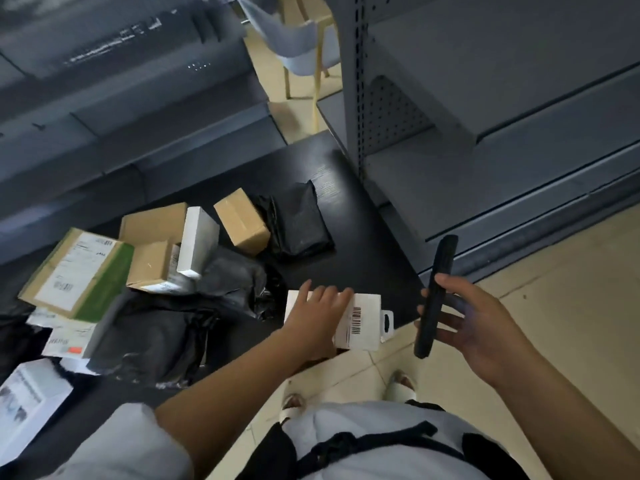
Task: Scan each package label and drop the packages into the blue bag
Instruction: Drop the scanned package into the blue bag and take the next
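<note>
My left hand (317, 318) lies on a small white box (363, 322) with a barcode label, at the near right corner of the black table (353, 216); its fingers curl over the box's top. My right hand (481, 322) grips a black handheld scanner (437, 296), held upright just right of the box, off the table's edge. Several other packages sit on the table: a green-edged box with a white label (81, 275), brown cartons (240, 220), a white box (199, 242) and black poly mailers (299, 220). No blue bag is in view.
Grey metal shelving (502, 116) stands to the right and behind the table. A chair (301, 46) stands at the back on the tiled floor (554, 306). More white parcels (27, 403) lie at the table's left edge. My feet are below.
</note>
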`<state>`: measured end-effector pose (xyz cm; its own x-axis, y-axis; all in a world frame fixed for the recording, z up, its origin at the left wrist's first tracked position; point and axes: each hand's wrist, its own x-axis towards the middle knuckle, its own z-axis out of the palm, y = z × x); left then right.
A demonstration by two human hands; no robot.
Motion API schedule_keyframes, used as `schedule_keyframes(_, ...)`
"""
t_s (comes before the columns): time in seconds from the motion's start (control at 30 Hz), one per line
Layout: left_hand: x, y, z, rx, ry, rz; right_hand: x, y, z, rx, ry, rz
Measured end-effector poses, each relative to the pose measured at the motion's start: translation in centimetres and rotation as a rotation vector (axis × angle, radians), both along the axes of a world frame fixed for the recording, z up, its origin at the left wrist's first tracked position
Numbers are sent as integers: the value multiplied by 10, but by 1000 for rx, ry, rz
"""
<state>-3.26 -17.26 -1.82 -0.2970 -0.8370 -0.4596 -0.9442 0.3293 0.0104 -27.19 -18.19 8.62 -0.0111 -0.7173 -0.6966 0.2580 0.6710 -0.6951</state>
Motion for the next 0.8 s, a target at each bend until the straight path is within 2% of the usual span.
schedule_keyframes(0.17,-26,-36,-3,30,-152,-126,-32,-12,-7,2,-2,91)
schedule_keyframes(0.37,-18,-24,-8,-26,-364,-215,-56,-9,-5,-5,-1,215)
schedule_keyframes(0.53,-9,-2,-14,-35,-353,-132,-65,0,-8,15,-44,268)
schedule_keyframes(0.6,-10,6,-18,-44,-297,-45,-65,2,-12,28,-54,279)
schedule_keyframes(0.67,-12,17,-19,-81,-162,149,-63,3,-16,45,-59,287)
schedule_keyframes(0.8,-16,50,-18,-262,386,823,-51,7,-19,72,-71,301)
